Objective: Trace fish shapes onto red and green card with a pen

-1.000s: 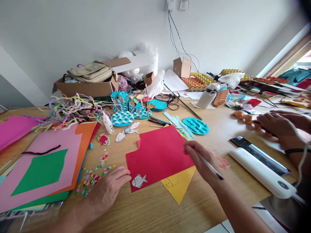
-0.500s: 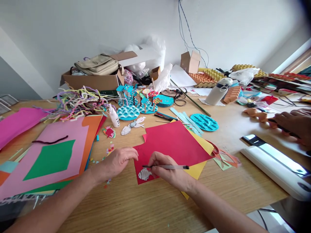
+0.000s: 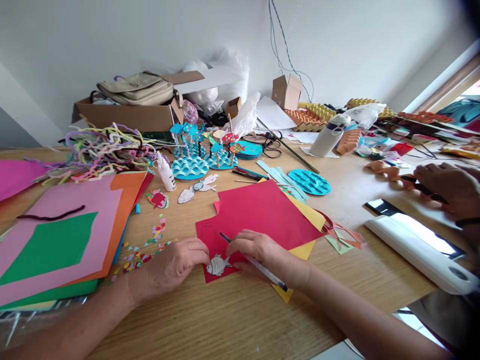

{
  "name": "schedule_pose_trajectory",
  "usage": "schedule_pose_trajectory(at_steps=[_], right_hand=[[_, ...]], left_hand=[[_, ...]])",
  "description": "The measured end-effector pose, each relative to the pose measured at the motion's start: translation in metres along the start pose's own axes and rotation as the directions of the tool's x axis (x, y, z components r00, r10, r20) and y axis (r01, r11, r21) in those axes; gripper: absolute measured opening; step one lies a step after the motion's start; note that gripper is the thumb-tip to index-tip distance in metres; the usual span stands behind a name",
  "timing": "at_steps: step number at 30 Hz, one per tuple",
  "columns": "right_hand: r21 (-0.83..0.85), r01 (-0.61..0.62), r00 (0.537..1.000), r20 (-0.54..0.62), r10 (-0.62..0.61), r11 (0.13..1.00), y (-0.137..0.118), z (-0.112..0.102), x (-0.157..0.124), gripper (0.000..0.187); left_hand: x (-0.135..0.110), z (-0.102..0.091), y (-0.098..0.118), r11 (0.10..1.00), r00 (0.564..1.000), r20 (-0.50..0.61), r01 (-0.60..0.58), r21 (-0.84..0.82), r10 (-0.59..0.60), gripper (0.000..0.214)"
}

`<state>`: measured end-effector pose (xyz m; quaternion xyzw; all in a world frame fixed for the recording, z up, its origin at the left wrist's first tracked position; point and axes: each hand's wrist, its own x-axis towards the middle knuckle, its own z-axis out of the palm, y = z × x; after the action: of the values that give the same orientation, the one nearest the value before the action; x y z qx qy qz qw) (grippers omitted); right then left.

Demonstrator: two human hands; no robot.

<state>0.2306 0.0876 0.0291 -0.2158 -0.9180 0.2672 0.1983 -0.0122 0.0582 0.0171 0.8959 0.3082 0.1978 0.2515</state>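
Note:
My right hand [image 3: 258,252] is closed around a clear pen [image 3: 268,274], whose tip points up and left over a sheet of red paper [image 3: 258,212]. On the near left corner of this sheet lies a small white paper fish [image 3: 216,266] with drawn stripes. The fingers of my right hand are close to its tail. My left hand [image 3: 180,262] is curled at the paper's left edge, fingertips together beside the fish's head; whether they pinch anything is hidden. Yellow paper [image 3: 305,250] sticks out from under the red sheet.
Paper scraps [image 3: 150,252] and a glue bottle [image 3: 165,172] are to the left, near stacked coloured sheets [image 3: 101,205]. Scissors [image 3: 326,224] lie right of the red paper. A white laminator-like device [image 3: 416,252] and another person's hand [image 3: 446,182] are farther right.
My left hand has moved down toward the fish's head. The pen has swung in my right hand, its back end now pointing down and right. The camera view has shifted slightly.

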Motion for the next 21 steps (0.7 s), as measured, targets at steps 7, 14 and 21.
schedule_pose_trajectory(at_steps=[7,14,21], right_hand=[[0.0,-0.006,1.0,0.003,0.006,1.0,0.006,0.015,0.004,0.01],[0.02,-0.015,1.0,-0.021,0.015,1.0,0.01,0.02,0.001,0.012],[0.024,0.0,0.999,-0.035,0.001,1.0,0.011,0.022,0.002,0.012]], left_hand=[[-0.001,0.002,-0.008,0.998,0.997,-0.073,-0.025,-0.054,0.021,0.032],[-0.002,0.0,-0.01,0.999,0.998,-0.048,-0.038,-0.037,0.036,0.034],[-0.004,0.003,-0.013,0.999,0.998,-0.041,-0.037,-0.022,0.036,0.037]])
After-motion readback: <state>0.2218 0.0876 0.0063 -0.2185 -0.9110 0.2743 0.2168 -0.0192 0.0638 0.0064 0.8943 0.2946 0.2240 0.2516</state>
